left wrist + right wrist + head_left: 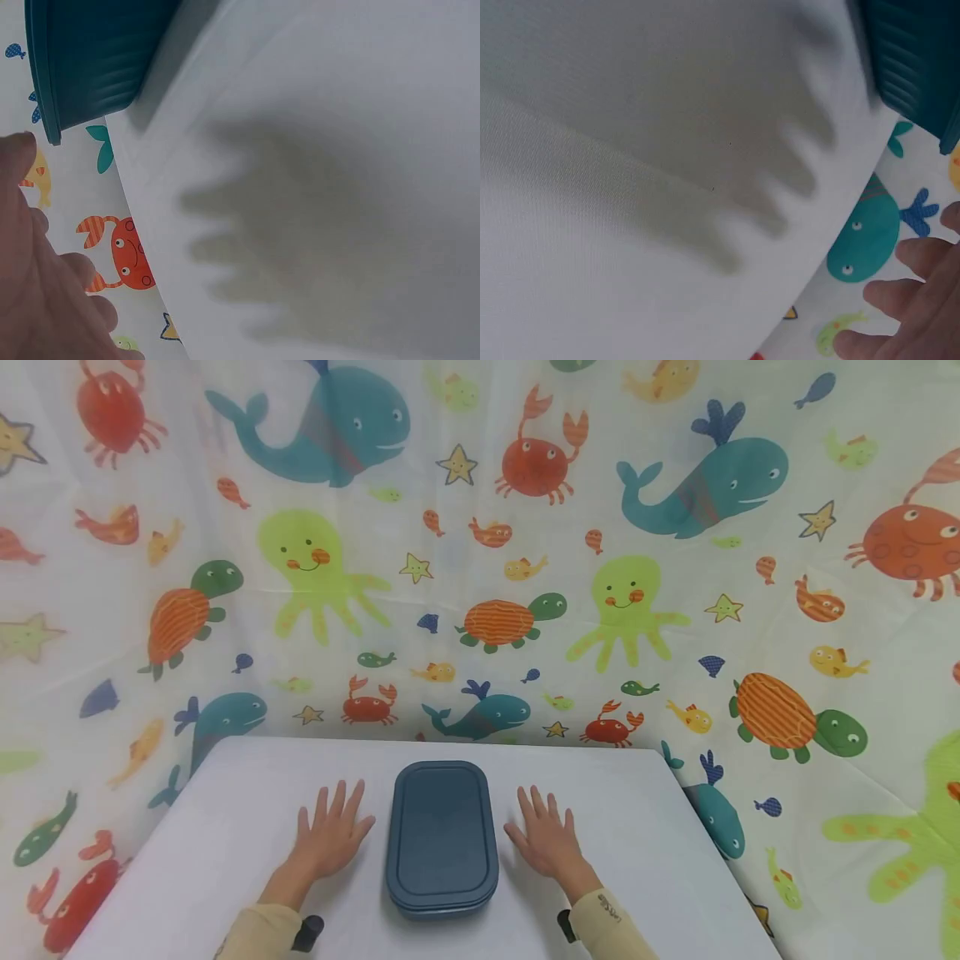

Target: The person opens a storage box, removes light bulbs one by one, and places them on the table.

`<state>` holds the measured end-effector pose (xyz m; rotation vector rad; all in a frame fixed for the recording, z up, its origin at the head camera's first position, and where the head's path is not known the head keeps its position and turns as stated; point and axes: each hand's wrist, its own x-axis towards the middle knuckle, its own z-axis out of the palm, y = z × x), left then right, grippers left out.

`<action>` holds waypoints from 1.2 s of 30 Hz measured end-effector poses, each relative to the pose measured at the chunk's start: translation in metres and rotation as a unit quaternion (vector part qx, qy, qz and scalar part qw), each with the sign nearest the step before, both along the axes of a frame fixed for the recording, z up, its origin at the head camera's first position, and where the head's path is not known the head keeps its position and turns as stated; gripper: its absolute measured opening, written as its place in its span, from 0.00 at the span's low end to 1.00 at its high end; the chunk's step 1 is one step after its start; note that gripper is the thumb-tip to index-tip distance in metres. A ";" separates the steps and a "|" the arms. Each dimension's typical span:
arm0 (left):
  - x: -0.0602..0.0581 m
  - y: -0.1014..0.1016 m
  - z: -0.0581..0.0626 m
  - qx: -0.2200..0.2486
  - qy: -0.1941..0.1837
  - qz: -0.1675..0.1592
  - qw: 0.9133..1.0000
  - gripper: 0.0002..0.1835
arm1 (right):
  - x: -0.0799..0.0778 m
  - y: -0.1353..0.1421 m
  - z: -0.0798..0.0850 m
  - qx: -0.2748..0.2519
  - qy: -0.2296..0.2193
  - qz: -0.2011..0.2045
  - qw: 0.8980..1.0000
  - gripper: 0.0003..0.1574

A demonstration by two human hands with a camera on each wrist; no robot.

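Observation:
A dark blue rectangular container (442,835) with rounded corners and a lid on top stands in the middle of the white table. To its left is my left hand (330,833), palm down with fingers spread, apart from the container. My right hand (547,837) is on the other side, likewise spread and holding nothing. Each wrist view shows the container's ribbed side wall, the left one (105,60) at upper left and the right one (915,60) at upper right. Both hands cast shadows on the table and appear raised above it. The container's contents are hidden.
A white cloth covers the table (600,893), whose far edge meets a hanging curtain (450,635) printed with sea animals. The curtain also runs along the left and right sides. Dark straps (307,933) show at both sleeve cuffs.

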<state>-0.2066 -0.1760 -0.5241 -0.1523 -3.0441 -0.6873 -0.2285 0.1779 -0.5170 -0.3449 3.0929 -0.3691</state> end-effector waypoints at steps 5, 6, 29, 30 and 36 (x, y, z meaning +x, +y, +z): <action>0.002 0.002 -0.002 0.018 -0.008 -0.014 1.000 0.39 | 0.002 -0.002 -0.002 -0.020 -0.016 0.022 0.999 0.43; 0.002 0.002 -0.003 0.021 -0.011 -0.018 1.000 0.39 | 0.002 -0.003 -0.002 -0.023 -0.021 0.025 0.999 0.43; 0.006 0.015 0.002 0.088 -0.094 -0.135 0.982 0.54 | 0.014 -0.014 0.005 -0.016 -0.093 0.130 0.987 0.54; 0.006 0.015 0.002 0.090 -0.095 -0.137 0.982 0.55 | 0.014 -0.014 0.005 -0.014 -0.093 0.132 0.987 0.55; 0.009 0.013 0.002 0.100 -0.118 -0.157 0.975 0.57 | 0.014 -0.015 0.005 -0.006 -0.091 0.142 0.986 0.54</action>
